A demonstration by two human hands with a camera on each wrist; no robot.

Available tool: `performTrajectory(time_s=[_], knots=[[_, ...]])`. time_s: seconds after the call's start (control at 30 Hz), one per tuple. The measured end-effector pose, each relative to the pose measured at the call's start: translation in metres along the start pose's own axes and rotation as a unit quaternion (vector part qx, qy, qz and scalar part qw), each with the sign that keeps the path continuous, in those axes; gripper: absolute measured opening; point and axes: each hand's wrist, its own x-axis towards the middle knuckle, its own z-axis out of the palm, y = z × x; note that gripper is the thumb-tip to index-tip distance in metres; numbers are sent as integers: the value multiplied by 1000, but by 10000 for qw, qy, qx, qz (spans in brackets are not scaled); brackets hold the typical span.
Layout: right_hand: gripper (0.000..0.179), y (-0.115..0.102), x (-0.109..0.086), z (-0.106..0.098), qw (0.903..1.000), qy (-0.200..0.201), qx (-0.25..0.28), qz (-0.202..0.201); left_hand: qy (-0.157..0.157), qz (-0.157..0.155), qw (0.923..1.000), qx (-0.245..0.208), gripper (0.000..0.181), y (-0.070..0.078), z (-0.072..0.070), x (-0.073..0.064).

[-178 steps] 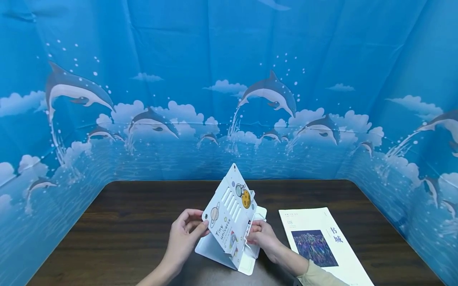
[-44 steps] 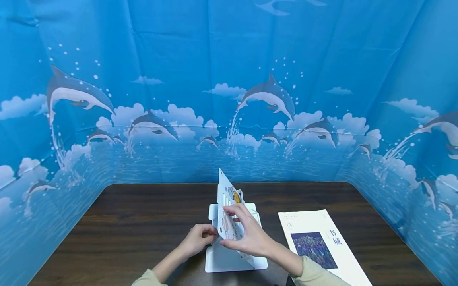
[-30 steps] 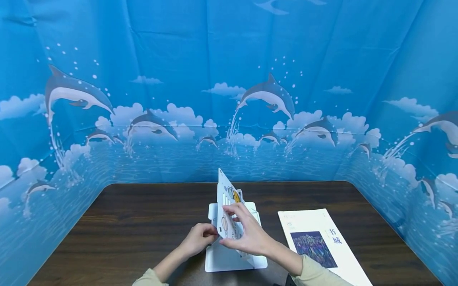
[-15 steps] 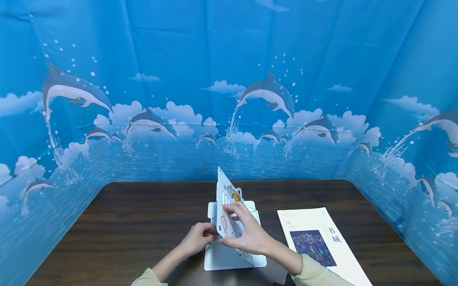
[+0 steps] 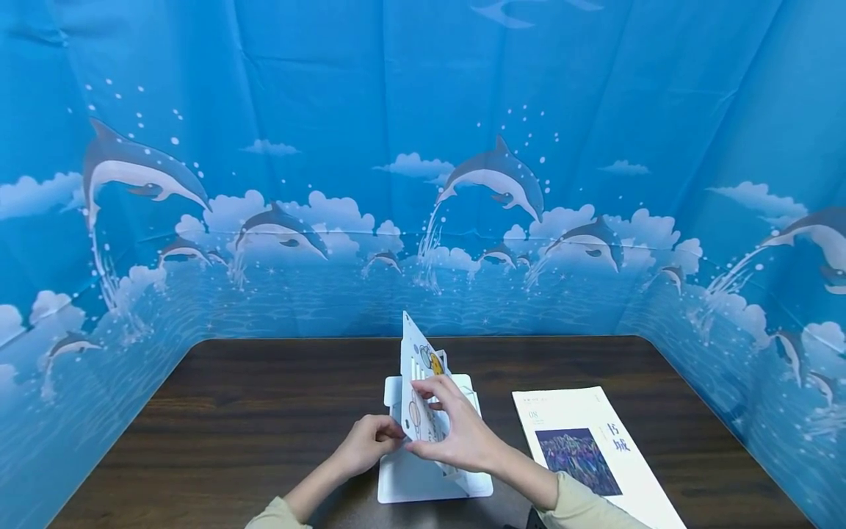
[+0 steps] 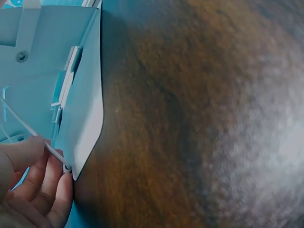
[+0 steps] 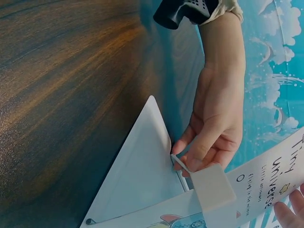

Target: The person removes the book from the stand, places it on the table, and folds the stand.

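From the head view, a white stand (image 5: 416, 481) sat on the dark table (image 5: 277, 397), its printed panel (image 5: 408, 382) tilted steeply; the right hand (image 5: 459, 433), half spread, held the panel between curved fingers and thumb, the left hand (image 5: 366, 442) was just beside its left edge, and a book (image 5: 575, 455) lay to the right. In the left wrist view, the left hand pinched a thin white wire (image 6: 24, 122) near the stand's corner. In the right wrist view, the same pinch showed, with right-hand fingertips (image 7: 290, 213) against the panel

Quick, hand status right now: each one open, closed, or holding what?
Left hand: closed, pinching the thin white rod.
Right hand: closed, holding the printed white panel.
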Motion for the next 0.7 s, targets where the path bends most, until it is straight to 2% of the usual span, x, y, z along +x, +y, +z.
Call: performTrajectory(time_s=[0.3, 0.7], knots=[[66, 0, -2, -4, 9999, 119, 19, -56, -61, 70, 9999, 104, 6, -2, 1, 1], [71, 12, -12, -25, 9960, 480, 457, -602, 2, -4, 9991, 421, 5, -1, 4, 2]])
